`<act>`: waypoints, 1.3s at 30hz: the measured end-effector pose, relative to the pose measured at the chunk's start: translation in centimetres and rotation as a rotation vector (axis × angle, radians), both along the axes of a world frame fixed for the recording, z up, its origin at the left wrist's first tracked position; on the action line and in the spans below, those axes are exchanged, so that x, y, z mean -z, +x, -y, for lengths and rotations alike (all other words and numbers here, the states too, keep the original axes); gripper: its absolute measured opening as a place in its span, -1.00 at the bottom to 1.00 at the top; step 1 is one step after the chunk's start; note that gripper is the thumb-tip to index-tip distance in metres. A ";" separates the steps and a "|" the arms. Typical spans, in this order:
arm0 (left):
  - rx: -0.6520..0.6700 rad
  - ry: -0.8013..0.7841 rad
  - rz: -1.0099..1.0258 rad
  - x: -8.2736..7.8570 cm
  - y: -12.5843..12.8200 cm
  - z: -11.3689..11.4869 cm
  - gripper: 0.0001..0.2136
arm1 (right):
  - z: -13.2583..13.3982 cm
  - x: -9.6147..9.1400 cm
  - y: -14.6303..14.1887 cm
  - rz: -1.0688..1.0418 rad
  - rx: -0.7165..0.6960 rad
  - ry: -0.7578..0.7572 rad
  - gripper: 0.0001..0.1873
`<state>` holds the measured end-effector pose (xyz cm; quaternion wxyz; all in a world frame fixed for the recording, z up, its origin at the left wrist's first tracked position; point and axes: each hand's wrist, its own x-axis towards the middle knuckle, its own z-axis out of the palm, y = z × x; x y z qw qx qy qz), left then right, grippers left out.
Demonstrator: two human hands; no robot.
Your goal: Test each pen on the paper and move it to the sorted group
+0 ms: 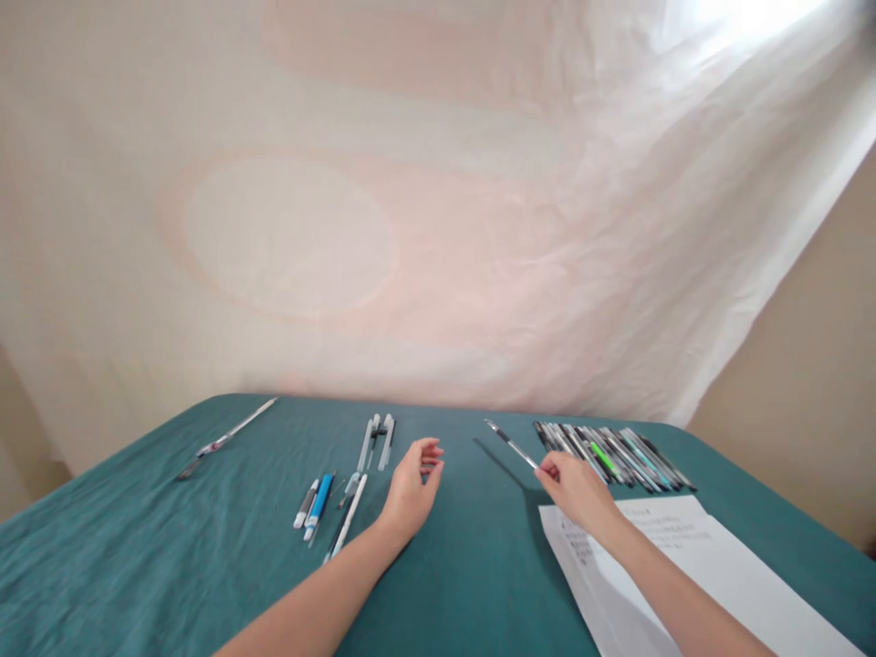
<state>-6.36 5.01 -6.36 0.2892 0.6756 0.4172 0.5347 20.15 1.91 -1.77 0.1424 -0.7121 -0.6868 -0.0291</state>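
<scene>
A clear-barrelled pen (512,443) with a dark grip is pinched by its rear end between the thumb and fingers of my right hand (575,488). It points up and to the left, held above the green cloth, where its shadow falls. My left hand (412,484) rests near the middle of the table, fingers loosely curved and thumb apart, with nothing visible in it. Just left of that hand lie a blue pen (318,507), a grey and white pen (307,505) and a white pen (354,518). Behind them are clear pen parts (376,442).
A dense row of pens (612,456), one bright green, lies at the right. White paper sheets (712,566) with writing are under my right forearm. A long thin stick-like item (229,438) lies far left. A pale cloth (438,228) hangs behind the green-covered table (171,566).
</scene>
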 end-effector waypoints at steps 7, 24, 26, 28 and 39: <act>0.003 0.009 -0.095 -0.6 0.0 0.6 -0.79 | -2.0 1.3 1.8 0.129 0.241 0.006 -0.74; -0.010 0.001 -0.180 -1.2 0.1 1.3 -0.84 | -2.2 1.5 1.4 0.181 0.271 -0.089 -0.73; -0.007 0.006 -0.188 -1.2 0.1 1.3 -0.85 | -2.0 1.0 1.1 0.186 0.258 -0.061 -0.73; -0.006 0.007 -0.196 -1.2 0.1 1.3 -0.85 | -1.5 0.4 0.5 0.182 0.233 -0.027 -0.74; -0.009 0.026 -0.236 -1.4 0.2 1.6 -0.86 | 3.0 0.3 -8.2 -0.081 -0.330 0.025 -0.89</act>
